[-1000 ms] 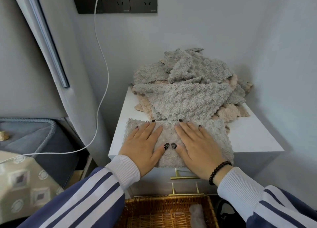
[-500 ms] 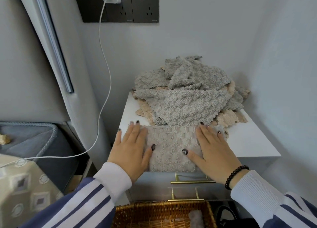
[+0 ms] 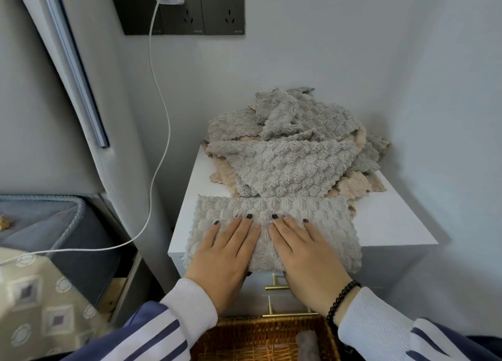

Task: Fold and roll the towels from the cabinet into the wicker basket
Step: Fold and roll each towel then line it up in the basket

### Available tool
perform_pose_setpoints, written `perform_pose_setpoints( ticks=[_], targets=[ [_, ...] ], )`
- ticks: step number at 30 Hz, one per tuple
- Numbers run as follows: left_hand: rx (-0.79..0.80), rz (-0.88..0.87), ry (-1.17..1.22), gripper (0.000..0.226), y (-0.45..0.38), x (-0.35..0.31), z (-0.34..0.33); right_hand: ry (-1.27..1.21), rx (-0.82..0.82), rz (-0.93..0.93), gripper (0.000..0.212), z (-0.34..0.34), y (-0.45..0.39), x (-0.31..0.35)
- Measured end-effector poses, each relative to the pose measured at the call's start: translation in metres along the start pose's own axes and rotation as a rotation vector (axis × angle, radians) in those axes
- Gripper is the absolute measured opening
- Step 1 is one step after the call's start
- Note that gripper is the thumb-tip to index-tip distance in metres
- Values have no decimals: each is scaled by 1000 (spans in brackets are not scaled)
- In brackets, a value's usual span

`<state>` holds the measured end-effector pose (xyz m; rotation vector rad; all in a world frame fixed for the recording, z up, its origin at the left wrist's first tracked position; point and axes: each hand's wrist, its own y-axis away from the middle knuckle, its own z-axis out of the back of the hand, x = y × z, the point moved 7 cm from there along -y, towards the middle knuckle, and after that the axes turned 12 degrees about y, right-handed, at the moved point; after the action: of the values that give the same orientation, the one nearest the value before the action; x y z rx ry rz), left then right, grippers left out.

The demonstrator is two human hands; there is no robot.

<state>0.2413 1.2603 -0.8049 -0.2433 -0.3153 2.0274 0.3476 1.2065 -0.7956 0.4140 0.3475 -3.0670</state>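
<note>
Both hands, left hand [image 3: 224, 254] and right hand [image 3: 305, 254], have slid back together, fingers flat, smoothing the folded towel [image 3: 326, 224]; rolling likely comes next.

Single head-worn wide-angle view, looking forward and steeply down from close above the white cabinet [image 3: 385, 224] in a wall corner, the wicker basket [image 3: 260, 339] at the bottom edge, wall sockets [image 3: 217, 7] at the top.
</note>
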Motion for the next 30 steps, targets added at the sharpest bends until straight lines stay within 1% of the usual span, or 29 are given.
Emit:
perform_pose_setpoints(
  ticks=[2, 4, 6, 8, 9, 11, 13, 15, 17, 18, 21, 23, 25, 26, 27, 28, 29, 30],
  targets=[
    [-34, -12, 10, 93, -1, 0, 3, -11, -29, 24, 80, 7, -1, 0],
    [-60, -34, 35, 90, -1, 0, 5, -33, -65, 53, 71, 15, -1, -4],
    [-71, -48, 64, 87, -1, 0, 8, -72, -71, 74, 56, 22, -1, -8],
    [-96, -70, 91, 77, -2, 2, 10, -114, -60, 80, 39, 33, -1, -13],
    [-108, -87, 114, 69, -3, 3, 12, -136, -32, 72, 34, 38, -2, -17],
    [-113, -119, 179, 53, -4, 7, 18, -232, 95, 26, 38, 38, -1, -33],
    [-66, -111, 264, 52, -3, 15, 26, -392, 225, -29, 36, 38, 0, -50],
    [9, -18, 408, 47, -2, 30, 35, -497, 258, -99, 30, 38, 1, -70],
    [87, 137, 604, 40, -1, 49, 42, -548, 287, -188, 27, 39, 4, -91],
    [94, 196, 688, 37, 0, 57, 47, -572, 276, -218, 24, 43, 5, -100],
    [-63, 291, 853, 27, -1, 74, 71, -635, 157, -314, 10, 59, 6, -123],
    [-194, 374, 1018, 12, -3, 81, 81, -701, 42, -394, 8, 65, 7, -136],
    [-330, 460, 1189, 12, -4, 84, 90, -820, -77, -505, 6, 70, 11, -149],
    [-403, 506, 1274, 16, -3, 86, 94, -899, -134, -557, 8, 71, 13, -155],
    [-464, 548, 1383, 22, -2, 87, 96, -992, -181, -594, 23, 70, 15, -158],
    [-505, 575, 1510, 28, -3, 86, 97, -1111, -212, -633, 43, 68, 18, -160],
    [-524, 595, 1631, 35, -3, 85, 96, -1234, -233, -665, 62, 64, 19, -160],
    [-531, 618, 1711, 41, -3, 85, 94, -1329, -243, -693, 75, 59, 19, -160]
  ],
)
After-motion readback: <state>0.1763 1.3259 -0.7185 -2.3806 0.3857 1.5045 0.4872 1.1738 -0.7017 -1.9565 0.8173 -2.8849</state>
